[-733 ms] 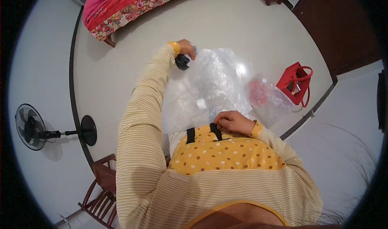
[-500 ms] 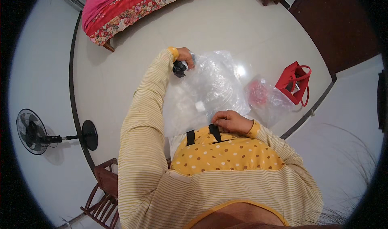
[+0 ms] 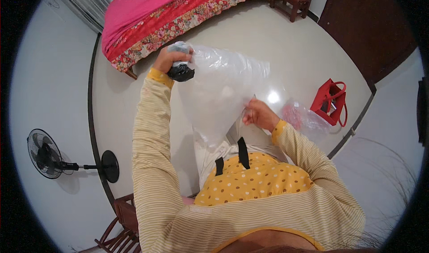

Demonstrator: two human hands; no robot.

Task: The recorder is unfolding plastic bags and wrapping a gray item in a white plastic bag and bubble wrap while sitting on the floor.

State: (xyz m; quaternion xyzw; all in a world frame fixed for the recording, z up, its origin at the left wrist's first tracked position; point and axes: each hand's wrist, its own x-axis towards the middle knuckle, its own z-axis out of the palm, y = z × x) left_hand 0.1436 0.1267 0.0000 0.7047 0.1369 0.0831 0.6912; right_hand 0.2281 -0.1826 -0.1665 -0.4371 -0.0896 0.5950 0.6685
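Observation:
A large clear plastic bag (image 3: 219,87) is spread in the air between my hands, over the floor and my lap. My left hand (image 3: 169,59) is closed around a crumpled black and grey plastic bundle (image 3: 182,71) at the bag's far left corner. Part of what that hand grips is hidden by its fingers. At the bag's near right edge my right hand (image 3: 260,115) has its fingers curled, thumb and forefinger pinching the film. A small whitish patch shows through the bag, too blurred to name.
On the right floor stands a red tote bag (image 3: 325,103) beside a clear plastic bag with something pink (image 3: 304,118). A black standing fan (image 3: 111,166) and a wooden chair (image 3: 125,215) are on the left. Beyond are a bed (image 3: 152,25) and a wooden stool (image 3: 290,2).
My left hand has moved left and away with the bundle, lifting and stretching the clear bag. My right hand has come up from my waist to the bag's edge.

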